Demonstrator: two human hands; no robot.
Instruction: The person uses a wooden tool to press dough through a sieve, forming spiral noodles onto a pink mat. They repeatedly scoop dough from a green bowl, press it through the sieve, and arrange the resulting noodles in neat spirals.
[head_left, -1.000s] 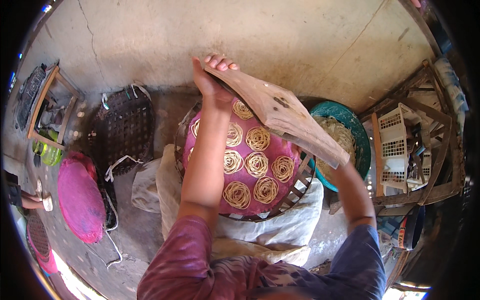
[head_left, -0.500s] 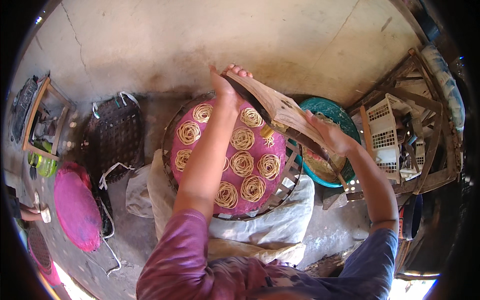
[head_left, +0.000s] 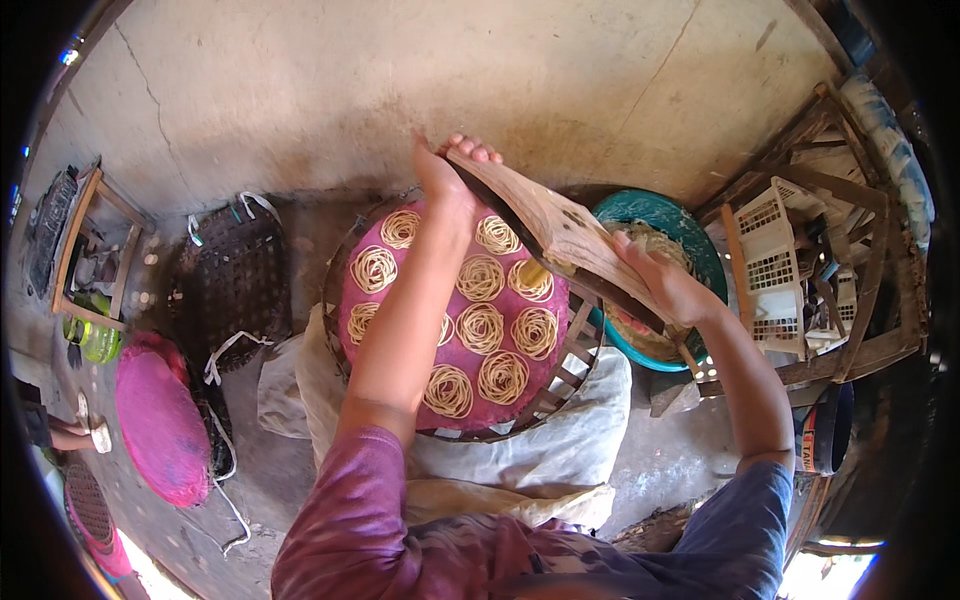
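Note:
Both hands grip a wooden hand press point(head_left: 560, 222), held slantwise over a round basket tray point(head_left: 563, 392) lined with pink cloth. My left hand point(head_left: 452, 178) is closed round its far left end, fingertips curled over the edge. Nearer me, my right hand point(head_left: 668, 284) wraps the right end; part of its fingers is hidden beneath the wood. A yellowish metal cylinder point(head_left: 532, 272) sticks out under the press, just above a coil of pale dough strands point(head_left: 541, 293). Several similar coils point(head_left: 481, 328) lie on the cloth, some partly covered by my left forearm.
Right of the tray stands a teal basin point(head_left: 712, 262) holding pale dough. Beyond it are a white plastic crate point(head_left: 770, 270) and a wooden frame point(head_left: 855, 345). To the left lie a dark woven basket point(head_left: 235, 280) and a pink cloth-covered round point(head_left: 160, 420). A wall point(head_left: 400, 80) rises behind.
Under the cylinder, a small squiggle of strands has grown into a round coil. Both hands keep their hold on the press, and my right hand sits slightly further right.

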